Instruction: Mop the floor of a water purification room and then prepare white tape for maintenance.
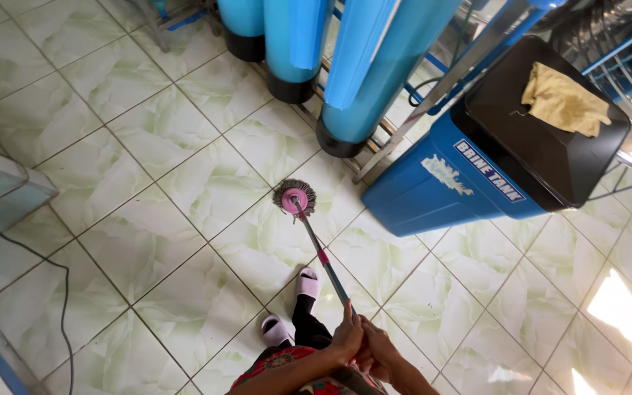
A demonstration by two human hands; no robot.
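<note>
Round grey-fringed, pink-hubbed spin mop: pressed on the pale green marbled floor tiles near the blue tank. Handle gripped by left hand and right hand, fingers closed. Mopping judged under way.

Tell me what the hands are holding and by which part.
Both hands, left hand and right hand, grip a mop by the top end of its blue handle; the round head rests on the tiled floor.
</note>
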